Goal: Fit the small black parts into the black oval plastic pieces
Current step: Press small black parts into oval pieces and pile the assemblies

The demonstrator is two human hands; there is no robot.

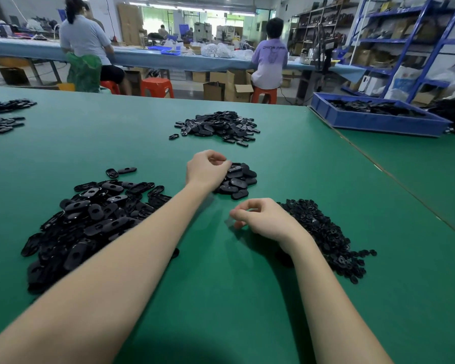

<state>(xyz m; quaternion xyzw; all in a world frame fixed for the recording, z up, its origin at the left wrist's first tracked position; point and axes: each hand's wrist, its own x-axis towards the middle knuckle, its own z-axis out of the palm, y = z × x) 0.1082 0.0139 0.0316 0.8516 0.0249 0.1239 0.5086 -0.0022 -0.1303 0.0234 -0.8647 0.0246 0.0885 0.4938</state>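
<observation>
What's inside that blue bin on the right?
The blue bin holds a layer of black plastic parts, too distant to identify. Its near wall hides whatever lies deeper.

The table [286,143] was plain green, the ovals [90,219] glossy black, the small parts [326,232] matt black, the crate [373,122] blue, the stools [156,86] orange-red, and the shelving [415,40] blue.

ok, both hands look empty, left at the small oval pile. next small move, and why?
Probably the left hand pinches one oval off the small pile it already touches, fingers curled at its near edge. Whether it holds one yet can't be told. The right hand hangs loosely curled over bare mat, beside the small parts, so it likely reaches right for one next.
</observation>
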